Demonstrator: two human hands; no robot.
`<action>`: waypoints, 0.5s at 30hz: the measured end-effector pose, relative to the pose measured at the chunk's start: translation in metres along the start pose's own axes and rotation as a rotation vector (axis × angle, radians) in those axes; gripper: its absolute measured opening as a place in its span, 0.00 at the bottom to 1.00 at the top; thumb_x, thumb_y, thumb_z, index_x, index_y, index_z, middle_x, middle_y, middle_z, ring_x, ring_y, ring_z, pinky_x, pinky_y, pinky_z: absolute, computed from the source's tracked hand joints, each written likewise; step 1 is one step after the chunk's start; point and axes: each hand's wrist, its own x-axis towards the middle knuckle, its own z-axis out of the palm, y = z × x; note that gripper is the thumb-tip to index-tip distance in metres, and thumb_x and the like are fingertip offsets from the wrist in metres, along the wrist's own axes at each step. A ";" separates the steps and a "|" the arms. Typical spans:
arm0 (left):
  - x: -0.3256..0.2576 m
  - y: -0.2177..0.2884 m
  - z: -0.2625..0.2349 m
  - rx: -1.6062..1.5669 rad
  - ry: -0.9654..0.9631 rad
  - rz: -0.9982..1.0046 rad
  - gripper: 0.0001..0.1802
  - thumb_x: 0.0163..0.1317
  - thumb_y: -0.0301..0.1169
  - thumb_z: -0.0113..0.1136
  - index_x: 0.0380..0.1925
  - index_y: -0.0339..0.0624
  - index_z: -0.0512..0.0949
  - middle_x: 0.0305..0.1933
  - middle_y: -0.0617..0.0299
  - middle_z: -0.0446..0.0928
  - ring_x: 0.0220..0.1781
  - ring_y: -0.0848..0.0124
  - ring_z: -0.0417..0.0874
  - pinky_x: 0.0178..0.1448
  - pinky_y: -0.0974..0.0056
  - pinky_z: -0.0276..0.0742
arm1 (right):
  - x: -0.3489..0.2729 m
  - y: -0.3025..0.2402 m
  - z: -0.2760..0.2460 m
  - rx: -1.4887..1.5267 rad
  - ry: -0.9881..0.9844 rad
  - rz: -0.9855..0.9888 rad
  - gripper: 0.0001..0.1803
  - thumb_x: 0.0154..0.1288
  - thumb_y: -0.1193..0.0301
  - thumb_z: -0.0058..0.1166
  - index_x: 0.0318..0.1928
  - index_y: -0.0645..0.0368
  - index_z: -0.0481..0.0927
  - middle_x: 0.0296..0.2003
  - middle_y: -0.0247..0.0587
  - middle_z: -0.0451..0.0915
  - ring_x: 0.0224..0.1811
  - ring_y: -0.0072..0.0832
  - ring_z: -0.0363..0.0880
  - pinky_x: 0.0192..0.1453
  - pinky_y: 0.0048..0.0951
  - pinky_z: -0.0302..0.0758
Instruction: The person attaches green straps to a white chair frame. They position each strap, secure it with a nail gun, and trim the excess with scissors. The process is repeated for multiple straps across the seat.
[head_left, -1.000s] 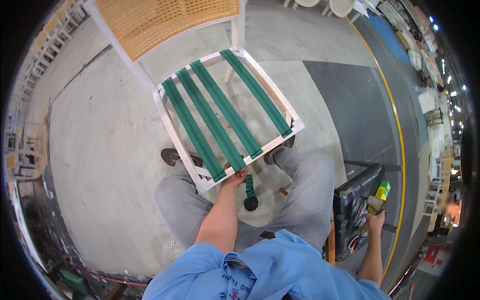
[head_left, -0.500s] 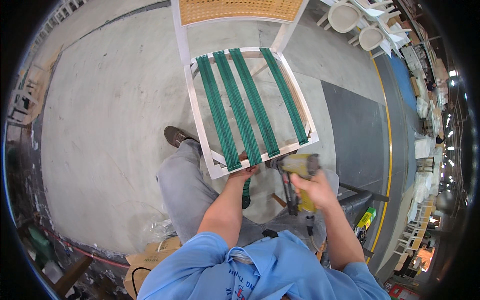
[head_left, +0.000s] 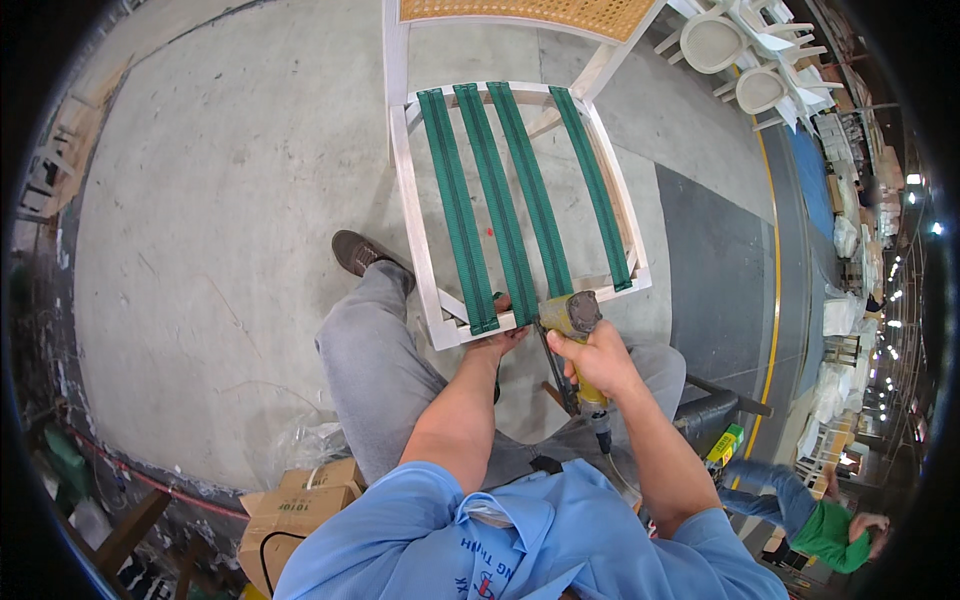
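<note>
A pale wooden chair frame (head_left: 422, 240) stands before me, with several green webbing straps (head_left: 455, 200) running from back to front across its seat. My left hand (head_left: 500, 340) is closed around the front rail near the second strap from the left; part of its fingers shows behind the rail. Whether it also pinches the strap's end is hidden. In my right hand (head_left: 605, 362) is a yellow air stapler (head_left: 568, 314), gripped by the handle with its hose coupling pointing down. Its nose is at the front rail, beside the second strap; any contact is hidden.
Woven cane fills the chair's backrest (head_left: 520, 12). Cardboard boxes (head_left: 290, 525) lie at lower left, and a green-yellow box (head_left: 725, 443) at my right. White chairs (head_left: 712, 42) stand at far right. A person in a green top (head_left: 830, 540) is at lower right.
My right hand has brought the stapler left and down to the front rail beside my left hand. The chair appears slightly farther right and up. A person has come into view at lower right.
</note>
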 end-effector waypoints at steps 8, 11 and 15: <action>-0.001 0.000 0.003 0.041 0.000 0.000 0.12 0.66 0.43 0.71 0.29 0.54 0.79 0.24 0.67 0.79 0.17 0.69 0.70 0.24 0.61 0.66 | -0.007 -0.007 0.006 -0.042 -0.002 0.042 0.18 0.73 0.60 0.70 0.49 0.64 0.86 0.26 0.32 0.82 0.21 0.20 0.78 0.25 0.28 0.76; -0.003 0.003 0.003 0.105 -0.046 0.001 0.10 0.71 0.42 0.63 0.30 0.56 0.80 0.24 0.70 0.77 0.21 0.71 0.70 0.30 0.61 0.70 | -0.007 -0.008 0.013 -0.058 -0.018 0.044 0.18 0.73 0.60 0.69 0.49 0.63 0.86 0.26 0.32 0.82 0.21 0.19 0.78 0.25 0.27 0.76; -0.006 0.005 0.004 0.121 -0.071 -0.054 0.09 0.71 0.40 0.63 0.30 0.56 0.80 0.23 0.71 0.76 0.21 0.71 0.68 0.30 0.61 0.72 | -0.006 -0.008 0.015 -0.032 -0.015 0.018 0.18 0.73 0.60 0.69 0.50 0.63 0.86 0.27 0.33 0.82 0.22 0.19 0.78 0.25 0.28 0.76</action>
